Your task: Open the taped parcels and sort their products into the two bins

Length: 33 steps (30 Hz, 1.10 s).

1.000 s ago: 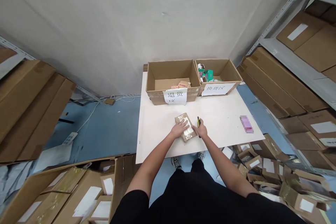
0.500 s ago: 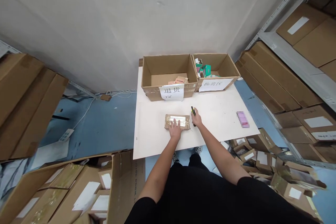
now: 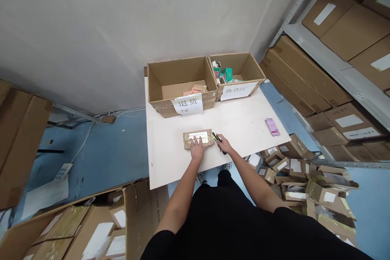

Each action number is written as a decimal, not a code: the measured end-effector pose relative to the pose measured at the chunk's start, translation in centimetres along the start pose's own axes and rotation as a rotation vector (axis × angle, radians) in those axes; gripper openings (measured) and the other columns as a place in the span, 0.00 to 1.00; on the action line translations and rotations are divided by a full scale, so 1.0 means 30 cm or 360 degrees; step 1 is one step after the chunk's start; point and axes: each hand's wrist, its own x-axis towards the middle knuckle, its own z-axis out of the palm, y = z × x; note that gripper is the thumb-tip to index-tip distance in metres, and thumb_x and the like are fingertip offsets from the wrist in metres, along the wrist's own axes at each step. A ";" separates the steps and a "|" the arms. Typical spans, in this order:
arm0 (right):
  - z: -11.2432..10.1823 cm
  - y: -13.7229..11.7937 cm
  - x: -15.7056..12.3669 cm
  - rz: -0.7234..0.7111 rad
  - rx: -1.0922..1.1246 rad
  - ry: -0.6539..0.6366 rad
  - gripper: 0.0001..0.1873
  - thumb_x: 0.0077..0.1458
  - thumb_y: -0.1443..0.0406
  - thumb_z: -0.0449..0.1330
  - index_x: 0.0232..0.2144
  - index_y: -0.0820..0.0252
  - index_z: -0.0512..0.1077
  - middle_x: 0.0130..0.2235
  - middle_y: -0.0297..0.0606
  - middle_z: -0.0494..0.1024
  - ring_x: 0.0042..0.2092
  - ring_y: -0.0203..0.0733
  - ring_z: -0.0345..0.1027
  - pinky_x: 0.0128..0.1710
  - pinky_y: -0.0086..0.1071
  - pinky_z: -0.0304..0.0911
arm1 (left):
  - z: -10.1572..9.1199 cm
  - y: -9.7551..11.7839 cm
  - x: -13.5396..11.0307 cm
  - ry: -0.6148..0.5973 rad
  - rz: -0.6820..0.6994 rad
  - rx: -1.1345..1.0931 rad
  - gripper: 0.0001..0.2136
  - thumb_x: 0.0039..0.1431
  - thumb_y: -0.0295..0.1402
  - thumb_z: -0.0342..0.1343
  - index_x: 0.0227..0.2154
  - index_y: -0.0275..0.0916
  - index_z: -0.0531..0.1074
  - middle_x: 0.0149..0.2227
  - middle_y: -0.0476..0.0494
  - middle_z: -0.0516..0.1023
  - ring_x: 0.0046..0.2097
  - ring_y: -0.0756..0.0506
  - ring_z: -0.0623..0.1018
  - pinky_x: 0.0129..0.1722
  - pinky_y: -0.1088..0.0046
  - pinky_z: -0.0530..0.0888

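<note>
A small taped cardboard parcel (image 3: 198,138) lies lengthwise on the white table (image 3: 237,122). My left hand (image 3: 197,149) presses flat on its near edge with fingers spread. My right hand (image 3: 224,145) is closed around a black and yellow box cutter (image 3: 217,139), whose tip sits at the parcel's right end.
Two open cardboard boxes with paper labels stand at the table's far edge, the left box (image 3: 183,83) and the right box (image 3: 239,74), both holding small items. A pink item (image 3: 272,126) lies at the table's right. Loose small parcels (image 3: 304,178) pile on the floor right; shelves of cartons (image 3: 335,61) stand beyond.
The parcel was turned from slanted to lying crosswise. My left hand slid to its near edge. My right hand brought the cutter to the parcel's right end. The view shifted rightward.
</note>
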 end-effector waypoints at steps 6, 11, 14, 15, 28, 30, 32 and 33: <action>-0.029 -0.021 -0.002 0.0034 0.0000 -0.0103 0.27 0.66 0.61 0.57 0.66 0.50 0.62 0.23 0.20 0.67 0.20 0.33 0.63 0.22 0.24 0.68 | -0.022 -0.001 -0.006 -0.0022 -0.0002 0.0002 0.36 0.72 0.53 0.49 0.76 0.43 0.55 0.78 0.30 0.51 0.77 0.25 0.53 0.70 0.45 0.63; -0.076 0.005 -0.054 0.0047 -0.0021 -0.0351 0.25 0.64 0.62 0.60 0.62 0.51 0.66 0.22 0.20 0.66 0.22 0.33 0.62 0.21 0.23 0.66 | -0.048 -0.001 0.006 -0.0087 -0.0011 -0.0007 0.35 0.72 0.51 0.49 0.76 0.43 0.54 0.78 0.31 0.51 0.77 0.25 0.51 0.70 0.42 0.63; -0.091 0.064 -0.094 0.0090 -0.0019 -0.0382 0.25 0.61 0.58 0.63 0.59 0.51 0.66 0.23 0.20 0.69 0.21 0.33 0.63 0.21 0.24 0.66 | -0.059 -0.007 0.015 -0.0089 0.0005 0.0021 0.35 0.72 0.54 0.47 0.76 0.44 0.54 0.77 0.31 0.52 0.76 0.25 0.53 0.70 0.43 0.64; -0.097 0.088 -0.102 0.0092 0.0038 -0.0274 0.25 0.61 0.56 0.62 0.58 0.51 0.65 0.24 0.21 0.70 0.20 0.33 0.64 0.21 0.25 0.67 | -0.062 -0.010 0.018 -0.0090 0.0009 0.0030 0.36 0.72 0.54 0.46 0.76 0.44 0.55 0.77 0.31 0.53 0.76 0.26 0.54 0.70 0.44 0.64; -0.408 0.274 0.147 0.0329 0.0003 0.0809 0.18 0.58 0.54 0.59 0.45 0.59 0.75 0.43 0.44 0.84 0.49 0.49 0.80 0.51 0.36 0.72 | -0.061 0.164 -0.050 0.0030 -0.0303 0.0053 0.34 0.73 0.50 0.45 0.74 0.35 0.57 0.74 0.22 0.58 0.73 0.21 0.60 0.63 0.40 0.70; -0.477 0.287 0.192 0.0404 -0.0036 0.0839 0.23 0.58 0.57 0.59 0.52 0.62 0.75 0.48 0.49 0.84 0.54 0.53 0.78 0.56 0.41 0.70 | -0.083 0.172 -0.049 0.0031 -0.0332 -0.0014 0.33 0.74 0.49 0.44 0.75 0.36 0.57 0.72 0.23 0.62 0.70 0.23 0.64 0.61 0.42 0.72; -0.537 0.301 0.216 0.0454 -0.0066 0.0874 0.28 0.57 0.59 0.59 0.57 0.64 0.74 0.53 0.54 0.82 0.58 0.57 0.75 0.60 0.44 0.67 | -0.123 0.128 -0.027 0.0040 -0.0338 -0.0101 0.32 0.74 0.46 0.44 0.75 0.39 0.55 0.69 0.28 0.69 0.67 0.27 0.69 0.60 0.47 0.74; -0.556 0.307 0.220 0.0455 -0.0089 0.0881 0.29 0.57 0.60 0.59 0.59 0.63 0.73 0.55 0.54 0.80 0.58 0.57 0.75 0.60 0.45 0.67 | -0.146 0.090 -0.008 0.0060 -0.0329 -0.0127 0.31 0.74 0.43 0.44 0.76 0.39 0.53 0.67 0.29 0.72 0.66 0.30 0.70 0.60 0.50 0.74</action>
